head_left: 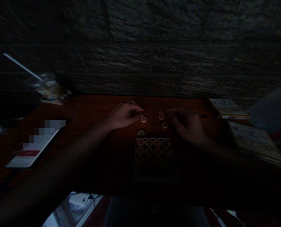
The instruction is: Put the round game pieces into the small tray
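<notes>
My left hand [127,115] hovers over the wooden table with thumb and forefinger apart. A round Chinese chess piece with a red character [143,119] lies right at its thumb tip; whether they touch is hard to tell in the dark. My right hand [186,124] is open too, fingertips just right of three more pieces: an upper one [161,112], a middle one [161,117] and a lower one [164,125]. Closer to me, another dark-lettered piece [141,133] lies by the far edge of a box [155,176] holding rows of such pieces.
Two flat printed boxes, a far one [227,107] and a near one [255,138], lie at the right. On the left are a phone [39,148] and a plastic cup with a straw [45,86]. A stone wall [135,60] rises behind the table [95,102].
</notes>
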### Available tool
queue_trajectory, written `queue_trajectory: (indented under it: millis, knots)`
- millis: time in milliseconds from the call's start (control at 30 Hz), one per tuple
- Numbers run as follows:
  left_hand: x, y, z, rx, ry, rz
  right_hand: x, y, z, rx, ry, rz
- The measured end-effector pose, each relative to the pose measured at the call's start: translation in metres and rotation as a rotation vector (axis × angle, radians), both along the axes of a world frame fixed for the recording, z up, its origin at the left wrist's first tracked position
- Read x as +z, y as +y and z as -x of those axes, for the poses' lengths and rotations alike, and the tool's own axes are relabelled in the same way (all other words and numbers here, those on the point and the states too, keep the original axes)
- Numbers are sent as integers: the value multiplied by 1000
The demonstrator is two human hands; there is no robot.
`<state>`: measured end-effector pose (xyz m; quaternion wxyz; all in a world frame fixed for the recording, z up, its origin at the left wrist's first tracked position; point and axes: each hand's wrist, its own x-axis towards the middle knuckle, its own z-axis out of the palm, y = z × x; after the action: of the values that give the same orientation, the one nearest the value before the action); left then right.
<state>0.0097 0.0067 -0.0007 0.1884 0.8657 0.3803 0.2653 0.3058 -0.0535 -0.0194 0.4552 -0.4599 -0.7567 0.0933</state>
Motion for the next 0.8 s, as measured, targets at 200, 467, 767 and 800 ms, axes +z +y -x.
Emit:
queue_trajectory:
  millis: [200, 467, 767, 800]
  knots:
    - [-6, -13, -14, -142, 135, -82, -2, -2, 5, 72, -2, 1]
    - [-3, -28, -27, 62, -353, 248, -3, -9, 9, 170, -5, -23]
    - [9, -62, -51, 41, -732, 687, -2, -19, 21, 315, 239, 156]
    - [9, -64, -51, 27, -725, 690, -2, -19, 22, 326, 257, 174]
